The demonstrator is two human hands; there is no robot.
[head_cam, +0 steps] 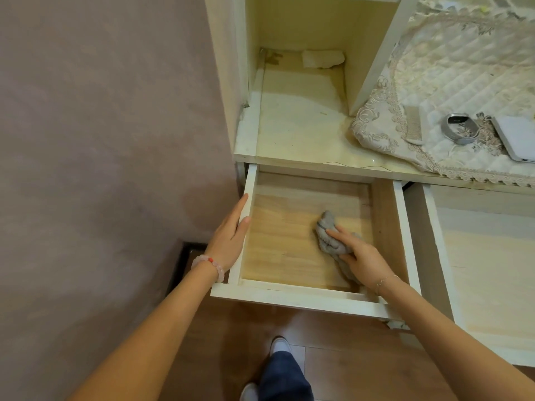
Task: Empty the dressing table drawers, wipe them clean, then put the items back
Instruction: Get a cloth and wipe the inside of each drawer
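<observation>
Counter (301, 131): pale, with a quilted lace cover (451, 68) on its right part. Left drawer (289, 296): pulled out, the grey cloth (327, 227) lying right of centre on its wooden floor. Second drawer (428, 215): open alongside. Left hand (231, 235): fingers straight, released, braced on the drawer's left wall. Right hand (362, 256): fingers grasping the bunched cloth and pressing it down. Comb (414, 125) and wristband (460, 128) rest on the cover.

Both forearms bare, entering from lower frame. Bead bracelet (209, 263) on left wrist, left of centre: pale pink translucent beads, one orange-red bead. Thin chain bracelet (386, 280) on right wrist. Bottom centre: dark blue trouser leg (285, 377), white shoes (280, 344).
</observation>
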